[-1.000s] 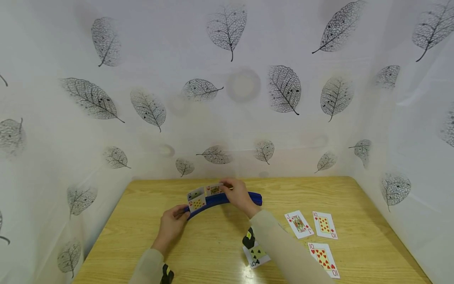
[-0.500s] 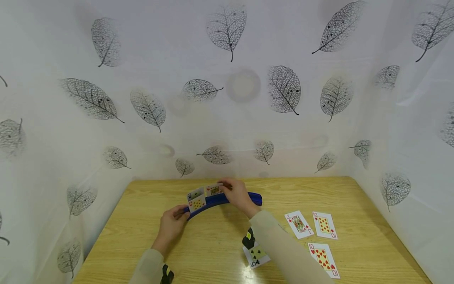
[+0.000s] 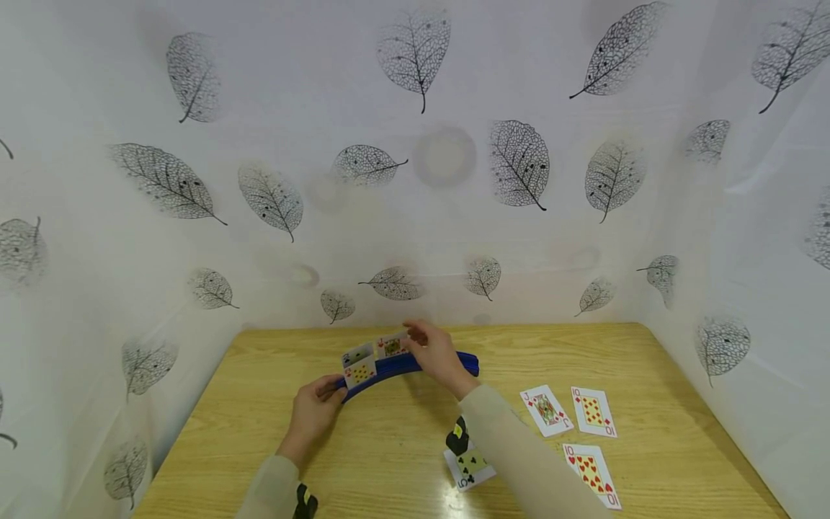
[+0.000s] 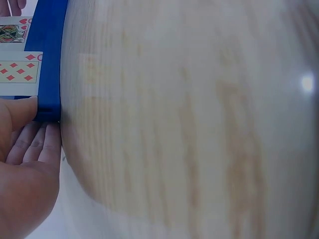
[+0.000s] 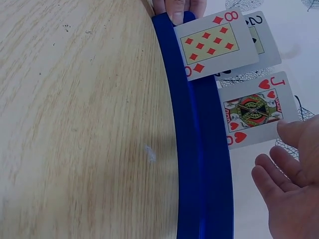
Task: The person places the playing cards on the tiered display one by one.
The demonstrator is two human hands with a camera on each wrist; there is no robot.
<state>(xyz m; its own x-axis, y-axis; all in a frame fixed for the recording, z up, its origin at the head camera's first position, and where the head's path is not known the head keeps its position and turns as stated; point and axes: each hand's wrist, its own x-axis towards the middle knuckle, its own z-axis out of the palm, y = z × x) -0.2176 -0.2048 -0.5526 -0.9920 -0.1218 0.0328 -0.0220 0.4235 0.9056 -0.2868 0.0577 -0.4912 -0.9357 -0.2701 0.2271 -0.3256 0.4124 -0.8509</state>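
While both hands tend the rack:
Rack (image 3: 415,364): blue, curved, table's twelve o'clock, three cards standing.
Left hand (image 3: 314,411): pinching rack's end.
Right hand (image 3: 437,353): fingers loose beside jack (image 5: 254,110).
Risk: a nudge could topple cards.

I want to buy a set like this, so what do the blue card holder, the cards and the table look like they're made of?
Card holder: likely moulded plastic, smooth, uniform blue, soft sheen.
Cards: probably coated paper stock or plastic, thin, flat, crisp print.
Table: wood or wood-look laminate, light grain lines, glossy where a light reflects.
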